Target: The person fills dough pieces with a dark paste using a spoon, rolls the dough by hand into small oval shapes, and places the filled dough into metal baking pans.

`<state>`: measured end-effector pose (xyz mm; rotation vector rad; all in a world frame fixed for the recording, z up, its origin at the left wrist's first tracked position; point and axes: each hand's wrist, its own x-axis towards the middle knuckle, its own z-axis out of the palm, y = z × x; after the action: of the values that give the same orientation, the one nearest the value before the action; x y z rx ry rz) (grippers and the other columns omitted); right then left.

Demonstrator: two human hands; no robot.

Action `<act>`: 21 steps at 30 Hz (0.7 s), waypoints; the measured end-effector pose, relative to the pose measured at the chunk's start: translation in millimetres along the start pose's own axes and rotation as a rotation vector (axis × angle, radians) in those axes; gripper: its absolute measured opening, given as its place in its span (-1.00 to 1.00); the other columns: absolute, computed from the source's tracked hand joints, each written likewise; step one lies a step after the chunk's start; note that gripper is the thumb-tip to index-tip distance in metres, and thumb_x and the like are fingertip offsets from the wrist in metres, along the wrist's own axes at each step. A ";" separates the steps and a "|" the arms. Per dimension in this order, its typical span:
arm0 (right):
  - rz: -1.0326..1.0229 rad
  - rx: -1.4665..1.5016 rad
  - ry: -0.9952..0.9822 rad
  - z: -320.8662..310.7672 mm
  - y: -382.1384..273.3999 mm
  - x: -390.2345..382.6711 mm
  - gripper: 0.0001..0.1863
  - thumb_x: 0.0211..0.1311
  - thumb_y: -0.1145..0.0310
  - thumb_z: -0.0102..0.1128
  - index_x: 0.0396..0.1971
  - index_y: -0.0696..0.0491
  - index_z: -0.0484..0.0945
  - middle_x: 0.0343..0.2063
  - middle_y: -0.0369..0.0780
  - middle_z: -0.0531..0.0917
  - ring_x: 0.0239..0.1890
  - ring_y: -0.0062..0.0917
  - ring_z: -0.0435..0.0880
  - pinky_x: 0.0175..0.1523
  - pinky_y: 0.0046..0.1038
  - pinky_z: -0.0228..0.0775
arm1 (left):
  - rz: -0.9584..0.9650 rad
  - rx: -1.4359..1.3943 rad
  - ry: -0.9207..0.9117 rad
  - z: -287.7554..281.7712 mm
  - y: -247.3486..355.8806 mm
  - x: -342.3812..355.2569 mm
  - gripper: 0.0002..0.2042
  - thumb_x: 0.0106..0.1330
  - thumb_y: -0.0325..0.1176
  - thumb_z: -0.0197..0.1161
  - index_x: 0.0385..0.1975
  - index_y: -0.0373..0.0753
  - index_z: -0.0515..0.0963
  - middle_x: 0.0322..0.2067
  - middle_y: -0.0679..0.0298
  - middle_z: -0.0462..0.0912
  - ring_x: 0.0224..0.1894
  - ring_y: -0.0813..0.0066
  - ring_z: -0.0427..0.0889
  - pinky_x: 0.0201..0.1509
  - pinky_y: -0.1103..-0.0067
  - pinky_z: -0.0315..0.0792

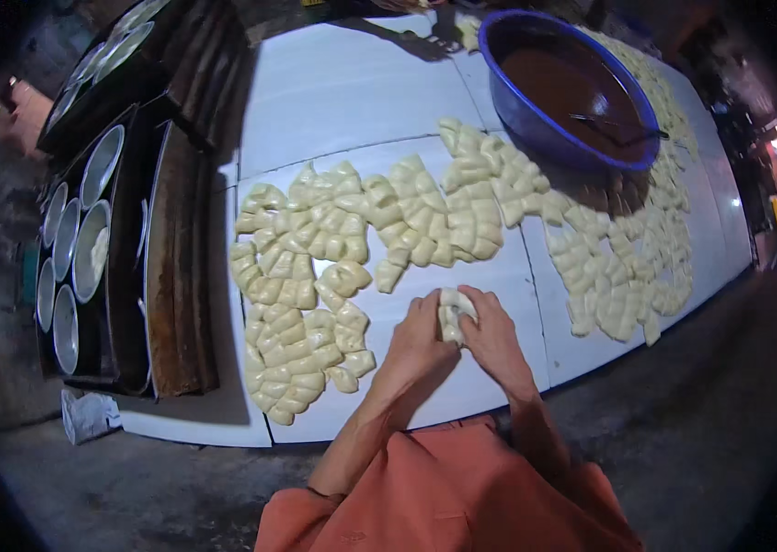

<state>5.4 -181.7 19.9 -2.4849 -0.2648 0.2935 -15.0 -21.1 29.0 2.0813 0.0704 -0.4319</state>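
Just above the near edge of the white table [342, 87], I hold a pale piece of dough [449, 304] between both hands. My left hand [419, 329] is closed around its left side. Its right side is in my right hand [493, 337], whose thumb presses into the middle of the piece. Ahead and to the left lie many soft, glossy dough pieces [319, 216], packed side by side in uneven patches. Another spread of dough pieces [614, 281] covers the table's right part.
A blue basin [510, 99] of brown liquid stands at the far right, with a dark-handled utensil [623, 124] across its rim. Round metal tins [94, 248] sit in dark trays [182, 276] along the left side. A crumpled pale bag [90, 416] lies below them.
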 end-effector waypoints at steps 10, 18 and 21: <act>0.178 0.854 -0.354 -34.2 -86.8 -3.4 -0.58 0.21 0.54 0.02 0.11 0.15 0.41 -0.11 -0.21 0.55 -0.15 -0.56 0.57 -0.10 -0.52 0.48 | 0.164 -0.357 0.131 -52.8 -18.8 -51.1 -0.26 0.07 -0.36 0.37 0.30 -0.41 0.24 0.08 -0.03 0.45 0.05 0.23 0.53 0.07 0.46 0.46; -0.398 0.783 -0.607 -7.1 -302.1 39.4 -0.55 0.24 0.48 0.15 0.14 0.15 0.39 -0.03 -0.20 0.53 -0.06 -0.55 0.56 -0.09 -0.54 0.47 | 0.295 -0.153 0.623 -252.0 -19.0 -188.9 -0.29 0.08 -0.46 0.40 0.31 -0.34 0.29 0.07 0.09 0.47 0.07 0.39 0.52 -0.16 0.61 0.60; -0.555 0.818 -0.769 31.9 -408.2 56.9 -0.54 0.23 0.42 0.18 0.14 0.16 0.39 -0.05 -0.17 0.54 -0.10 -0.53 0.59 -0.20 -0.54 0.55 | 0.268 -0.094 0.751 -340.7 -45.8 -238.6 -0.28 0.06 -0.49 0.42 0.30 -0.34 0.30 0.09 0.17 0.49 0.08 0.47 0.53 0.15 0.56 0.44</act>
<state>2.3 173.4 231.6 -1.3384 -0.9114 0.8955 -154.4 319.1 228.9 2.0171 0.2438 0.5182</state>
